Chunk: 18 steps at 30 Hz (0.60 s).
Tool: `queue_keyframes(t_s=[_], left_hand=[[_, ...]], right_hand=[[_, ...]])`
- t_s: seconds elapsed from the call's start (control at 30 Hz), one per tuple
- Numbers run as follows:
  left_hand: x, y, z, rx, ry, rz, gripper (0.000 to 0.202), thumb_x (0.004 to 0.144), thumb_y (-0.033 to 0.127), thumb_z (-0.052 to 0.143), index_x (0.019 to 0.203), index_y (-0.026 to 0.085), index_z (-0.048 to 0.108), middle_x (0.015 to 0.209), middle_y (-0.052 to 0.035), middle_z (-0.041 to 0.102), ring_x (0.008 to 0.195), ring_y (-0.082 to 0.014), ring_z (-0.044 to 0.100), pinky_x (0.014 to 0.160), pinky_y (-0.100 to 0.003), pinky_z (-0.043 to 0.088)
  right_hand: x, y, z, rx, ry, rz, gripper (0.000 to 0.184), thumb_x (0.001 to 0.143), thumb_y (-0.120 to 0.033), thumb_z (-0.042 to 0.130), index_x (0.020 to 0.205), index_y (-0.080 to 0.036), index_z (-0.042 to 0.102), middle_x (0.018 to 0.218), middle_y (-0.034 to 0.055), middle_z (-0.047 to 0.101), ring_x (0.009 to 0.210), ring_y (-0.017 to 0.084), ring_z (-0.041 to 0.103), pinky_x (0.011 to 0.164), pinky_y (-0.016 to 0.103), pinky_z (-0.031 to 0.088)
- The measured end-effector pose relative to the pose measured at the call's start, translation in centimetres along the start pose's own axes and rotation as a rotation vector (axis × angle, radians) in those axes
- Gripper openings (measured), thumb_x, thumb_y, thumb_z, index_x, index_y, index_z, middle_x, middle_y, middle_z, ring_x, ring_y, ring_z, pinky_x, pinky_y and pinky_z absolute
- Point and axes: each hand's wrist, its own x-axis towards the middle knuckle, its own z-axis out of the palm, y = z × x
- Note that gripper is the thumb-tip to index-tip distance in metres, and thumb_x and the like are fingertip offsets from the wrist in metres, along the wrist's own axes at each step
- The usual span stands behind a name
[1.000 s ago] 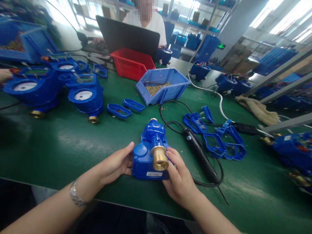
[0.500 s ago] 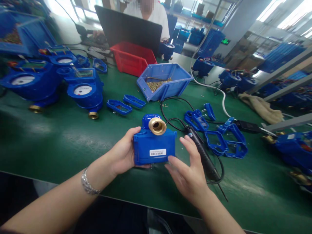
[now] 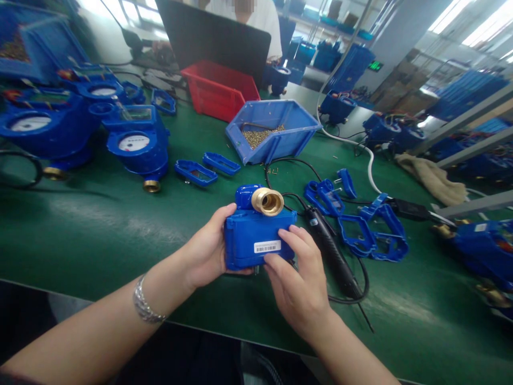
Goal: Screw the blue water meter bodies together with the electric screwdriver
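Observation:
A blue water meter (image 3: 244,240) is held up over the green bench, its brass pipe end (image 3: 267,201) facing me and a white barcode label (image 3: 267,246) on its near side. My left hand (image 3: 206,248) grips it from the left, thumb near the top corner, other fingers hidden underneath. On the right, my right hand (image 3: 302,278) has its thumb at the lower edge and fingertips against the labelled side. Just right of that hand lies a black electric screwdriver (image 3: 331,251), its bit pointing towards me.
Beyond the meter stand a blue bin of small screws (image 3: 276,133) and a red bin (image 3: 220,91). Other water meters (image 3: 136,144) sit at left. Blue cover frames (image 3: 355,235) lie at right, two more (image 3: 196,172) at centre-left. A person (image 3: 260,21) sits behind a black screen (image 3: 216,43).
My right hand has closed in from beside the meter and now touches its labelled side. The meter has shifted slightly right and turned, so its brass end points more to the right.

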Motion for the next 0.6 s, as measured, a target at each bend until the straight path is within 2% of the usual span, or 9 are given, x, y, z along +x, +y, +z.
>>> queue_keyframes(t_s=[0.17,0.33,0.43,0.6], left_hand=[[0.0,0.2,0.0,-0.022,0.036,-0.008,0.053,0.086,0.055,0.033,0.112,0.018,0.060,0.082,-0.0092,0.069,0.063,-0.0191,0.063,0.060,-0.037,0.054],[0.0,0.1,-0.2,-0.010,0.006,-0.002,0.052,0.085,0.057,0.034,0.112,0.021,0.060,0.090,-0.0099,0.069,0.068,-0.0218,0.065,0.058,-0.039,0.054],[0.0,0.1,0.0,-0.010,-0.018,0.002,0.052,0.085,0.058,0.034,0.112,0.022,0.059,0.094,-0.0107,0.069,0.070,-0.0228,0.065,0.058,-0.039,0.054],[0.0,0.0,0.3,-0.027,-0.003,0.002,0.050,0.085,0.056,0.034,0.109,0.020,0.060,0.090,-0.0111,0.069,0.068,-0.0219,0.066,0.056,-0.037,0.055]], right_hand=[[0.3,-0.8,0.6,0.029,-0.034,-0.037,0.020,0.085,-0.007,0.050,0.099,-0.016,0.061,0.120,0.0157,0.048,0.120,0.032,0.044,0.098,0.060,0.038],[0.2,0.7,0.1,-0.035,0.008,-0.012,0.019,0.078,-0.003,0.058,0.093,-0.015,0.061,0.121,0.0169,0.049,0.118,0.033,0.046,0.093,0.052,0.046],[0.1,1.5,-0.5,-0.042,0.028,0.010,0.022,0.076,-0.002,0.062,0.094,-0.013,0.061,0.120,0.0179,0.050,0.115,0.033,0.049,0.093,0.051,0.047],[0.0,0.4,-0.3,-0.042,0.014,0.015,0.025,0.076,-0.001,0.059,0.099,-0.012,0.060,0.117,0.0174,0.050,0.111,0.033,0.048,0.090,0.051,0.048]])
